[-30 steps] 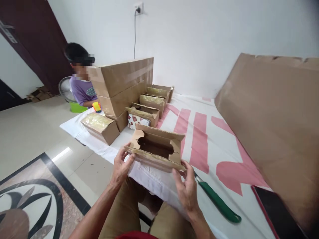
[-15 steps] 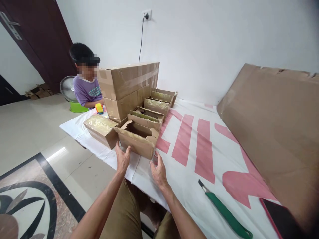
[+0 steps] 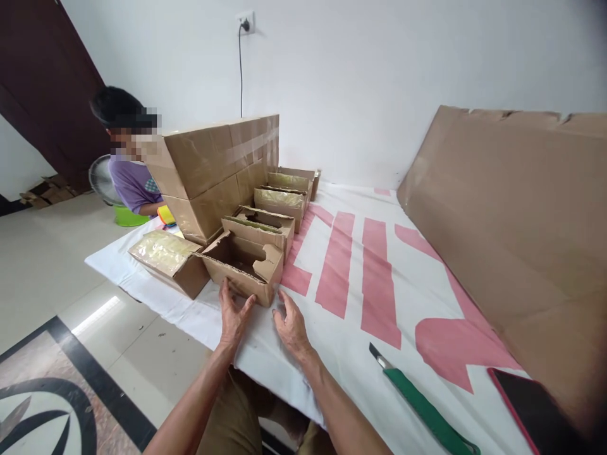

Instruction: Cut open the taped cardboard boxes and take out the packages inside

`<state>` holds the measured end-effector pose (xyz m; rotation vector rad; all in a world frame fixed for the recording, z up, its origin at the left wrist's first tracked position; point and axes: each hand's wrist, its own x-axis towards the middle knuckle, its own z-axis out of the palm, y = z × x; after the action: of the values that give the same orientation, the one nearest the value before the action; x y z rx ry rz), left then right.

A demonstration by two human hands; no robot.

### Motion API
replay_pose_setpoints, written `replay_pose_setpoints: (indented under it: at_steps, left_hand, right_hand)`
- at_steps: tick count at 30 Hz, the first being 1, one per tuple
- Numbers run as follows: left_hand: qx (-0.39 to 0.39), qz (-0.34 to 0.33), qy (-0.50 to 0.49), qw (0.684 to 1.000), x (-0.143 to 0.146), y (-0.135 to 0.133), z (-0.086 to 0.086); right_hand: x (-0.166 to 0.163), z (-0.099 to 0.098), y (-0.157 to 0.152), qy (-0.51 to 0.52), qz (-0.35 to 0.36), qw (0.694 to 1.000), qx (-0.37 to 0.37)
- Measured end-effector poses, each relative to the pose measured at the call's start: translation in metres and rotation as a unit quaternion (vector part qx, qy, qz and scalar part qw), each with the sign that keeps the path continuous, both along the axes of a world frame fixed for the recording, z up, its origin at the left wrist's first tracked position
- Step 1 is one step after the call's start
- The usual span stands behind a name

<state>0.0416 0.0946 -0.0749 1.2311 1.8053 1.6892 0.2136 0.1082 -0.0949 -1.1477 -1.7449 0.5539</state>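
A small open cardboard box (image 3: pixel 241 268) with cut-out flaps sits on the white sheet with pink stripes (image 3: pixel 360 316), at the near end of a row of similar boxes. My left hand (image 3: pixel 232 316) lies just in front of it, fingers spread, fingertips close to or touching its near side. My right hand (image 3: pixel 289 322) rests on the sheet by the box's right corner, fingers apart and holding nothing.
Two big taped cartons (image 3: pixel 213 170) are stacked behind the row. A sealed small box (image 3: pixel 168 262) lies left. A green-handled utility knife (image 3: pixel 422 407) and a dark phone (image 3: pixel 535 411) lie near right. Large flat cardboard (image 3: pixel 512 234) leans right. Another person (image 3: pixel 128 164) sits beyond the cartons.
I carried the open box away from my lap and set it down at the end of the row. Both hands have let go and now lie open by it.
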Motion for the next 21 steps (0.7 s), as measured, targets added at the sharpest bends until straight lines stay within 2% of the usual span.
replay_pose_setpoints:
  at_steps: [11, 21]
  left_hand:
    - [-0.008, 0.010, 0.003, 1.000, 0.003, 0.008, 0.005]
    - [-0.020, 0.009, 0.038, 0.999, 0.000, 0.024, 0.009]
  right_hand:
    - [-0.004, -0.004, -0.003, -0.050, 0.015, 0.999, 0.009]
    - [-0.003, 0.001, -0.005, -0.065, 0.018, 0.998, 0.013]
